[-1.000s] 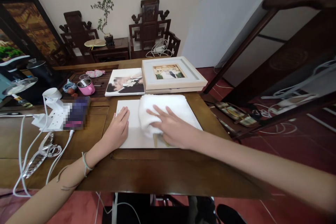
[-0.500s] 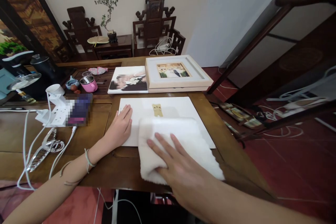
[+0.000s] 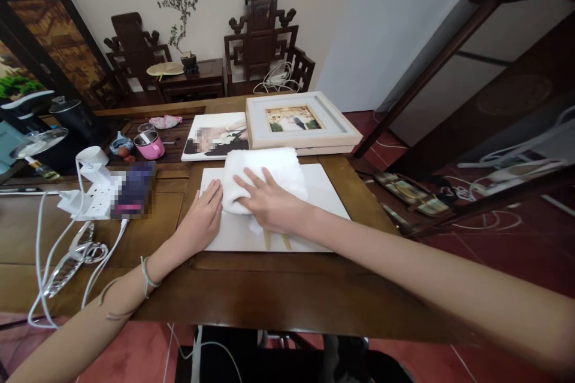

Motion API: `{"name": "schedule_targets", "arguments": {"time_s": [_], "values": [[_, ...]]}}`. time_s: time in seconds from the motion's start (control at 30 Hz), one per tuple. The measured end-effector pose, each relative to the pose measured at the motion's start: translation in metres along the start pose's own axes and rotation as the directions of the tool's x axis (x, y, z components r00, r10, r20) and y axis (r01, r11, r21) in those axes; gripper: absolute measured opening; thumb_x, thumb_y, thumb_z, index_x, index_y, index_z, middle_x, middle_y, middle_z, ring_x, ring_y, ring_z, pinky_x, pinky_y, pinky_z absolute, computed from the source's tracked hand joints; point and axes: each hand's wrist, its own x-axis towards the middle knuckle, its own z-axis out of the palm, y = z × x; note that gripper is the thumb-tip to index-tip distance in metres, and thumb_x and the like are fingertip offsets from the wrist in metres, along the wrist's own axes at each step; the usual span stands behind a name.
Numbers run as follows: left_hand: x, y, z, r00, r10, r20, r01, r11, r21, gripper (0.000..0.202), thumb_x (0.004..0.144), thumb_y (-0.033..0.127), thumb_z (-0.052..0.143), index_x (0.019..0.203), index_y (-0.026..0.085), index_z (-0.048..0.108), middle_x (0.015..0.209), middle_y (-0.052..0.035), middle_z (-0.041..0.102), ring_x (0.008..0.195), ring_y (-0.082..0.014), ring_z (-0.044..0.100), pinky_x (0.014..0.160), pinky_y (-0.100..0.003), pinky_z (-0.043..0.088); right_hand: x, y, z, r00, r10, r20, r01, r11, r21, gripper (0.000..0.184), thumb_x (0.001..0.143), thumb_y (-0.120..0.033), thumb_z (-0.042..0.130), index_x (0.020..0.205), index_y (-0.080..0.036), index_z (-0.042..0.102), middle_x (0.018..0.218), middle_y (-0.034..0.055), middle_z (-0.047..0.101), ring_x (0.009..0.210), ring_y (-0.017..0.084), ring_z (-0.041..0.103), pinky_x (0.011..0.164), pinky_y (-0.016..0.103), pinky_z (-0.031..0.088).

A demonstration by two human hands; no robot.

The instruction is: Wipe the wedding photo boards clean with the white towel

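My right hand (image 3: 269, 200) presses on a folded, fluffy white cloth (image 3: 287, 161), fingers spread over its top and the thumb at a fold on its near left side. Under the cloth lies a flat white board (image 3: 309, 239) on the wooden table. Pale yellow strips (image 3: 281, 240) show on the board below my wrist; the rest of that yellow shape is covered. My left hand (image 3: 204, 215) rests flat on the board's left edge, fingers stretched out, holding nothing.
Behind the board are a photo print (image 3: 215, 136) and a framed picture (image 3: 294, 119). To the left sit a power strip (image 3: 96, 194) with cables, a phone (image 3: 135, 185), a silver claw clip (image 3: 74, 257) and a pink mug (image 3: 150, 145). The table's front edge is close.
My right hand and the cloth have moved away from me across the board, slightly left. Its near part is now uncovered. My left hand stays on the board's left edge.
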Motion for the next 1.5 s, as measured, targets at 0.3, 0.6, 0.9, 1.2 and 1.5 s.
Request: {"name": "schedule_targets", "arguments": {"time_s": [0.3, 0.6, 0.9, 1.2, 1.5], "values": [[-0.001, -0.001, -0.001, 1.000, 0.010, 0.004, -0.011, 1.000, 0.016, 0.048, 0.096, 0.020, 0.024, 0.143, 0.011, 0.031, 0.153, -0.0168, 0.028, 0.144, -0.0263, 0.019, 0.114, -0.052, 0.022, -0.072, -0.070, 0.004, 0.992, -0.125, 0.030, 0.113, 0.962, 0.249, 0.034, 0.073, -0.009, 0.059, 0.106, -0.011, 0.069, 0.153, 0.0228, 0.019, 0.138, 0.047, 0.003, 0.107, 0.069, 0.008], [0.000, -0.002, 0.001, 1.000, -0.005, -0.016, 0.004, 0.998, -0.056, 0.049, 0.096, 0.024, 0.026, 0.143, 0.010, 0.034, 0.153, -0.0159, 0.028, 0.144, -0.0261, 0.019, 0.115, -0.051, 0.019, -0.034, -0.025, -0.001, 0.997, 0.076, 0.009, -0.076, 0.986, 0.145, 0.045, 0.079, -0.006, 0.049, 0.121, -0.014, 0.062, 0.153, 0.0152, 0.026, 0.141, 0.037, 0.010, 0.112, 0.059, 0.013], [0.005, -0.003, -0.004, 0.917, -0.337, -0.211, 0.176, 0.821, -0.543, 0.056, 0.095, 0.040, 0.032, 0.142, 0.010, 0.038, 0.150, -0.0106, 0.036, 0.139, -0.0203, 0.032, 0.117, -0.036, 0.021, 0.001, -0.044, 0.000, 0.999, -0.040, -0.036, 0.043, 0.997, 0.071, 0.041, 0.083, -0.015, 0.052, 0.124, -0.015, 0.061, 0.154, 0.0165, 0.023, 0.139, 0.044, 0.012, 0.108, 0.068, 0.013], [0.003, 0.005, -0.006, 0.952, -0.238, -0.190, 0.143, 0.900, -0.413, 0.057, 0.098, 0.042, 0.023, 0.145, 0.011, 0.032, 0.152, -0.0107, 0.032, 0.141, -0.0188, 0.028, 0.117, -0.037, 0.018, -0.070, -0.050, -0.001, 0.954, -0.298, -0.028, 0.292, 0.908, 0.300, 0.032, 0.075, -0.013, 0.056, 0.104, -0.013, 0.070, 0.149, 0.0128, 0.037, 0.140, 0.036, 0.018, 0.114, 0.057, 0.013], [0.002, 0.007, -0.003, 1.000, -0.014, -0.028, 0.013, 0.999, -0.030, 0.046, 0.099, 0.027, 0.024, 0.141, 0.015, 0.040, 0.151, -0.0116, 0.035, 0.142, -0.0259, 0.026, 0.114, -0.055, 0.020, -0.022, 0.004, -0.015, 0.987, 0.130, -0.097, -0.075, 0.896, 0.439, 0.056, 0.073, 0.000, 0.041, 0.123, -0.017, 0.058, 0.133, 0.0127, 0.055, 0.128, 0.029, 0.045, 0.101, 0.043, 0.040]]}}
